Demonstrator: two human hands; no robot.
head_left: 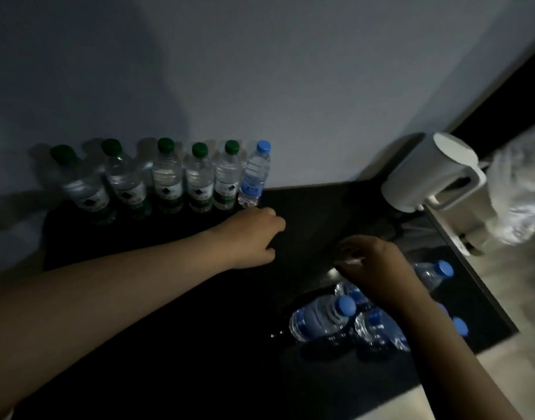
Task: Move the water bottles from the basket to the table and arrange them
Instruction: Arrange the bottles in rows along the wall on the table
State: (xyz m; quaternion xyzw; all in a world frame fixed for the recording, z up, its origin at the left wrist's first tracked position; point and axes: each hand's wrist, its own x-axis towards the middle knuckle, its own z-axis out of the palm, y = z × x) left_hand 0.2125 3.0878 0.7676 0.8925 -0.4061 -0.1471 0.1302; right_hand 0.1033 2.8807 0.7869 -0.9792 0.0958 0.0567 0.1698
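Against the wall stands a row of upright water bottles: several green-capped bottles (167, 177) and, at the row's right end, one blue-capped bottle (255, 174). My left hand (254, 234) hovers just in front of that blue-capped bottle's base, fingers loosely curled and holding nothing. To the right, my right hand (378, 268) reaches down with fingers curled round a clear bottle (348, 259), which is blurred and mostly hidden. Several blue-capped bottles (320, 319) lie on their sides on the dark table (169, 328) under and around that hand. No basket is in view.
A white electric kettle (432, 174) stands at the table's back right corner. A crinkled white plastic wrap (520, 192) hangs beside it at the right edge. The table's right edge runs diagonally past the lying bottles, with pale floor beyond.
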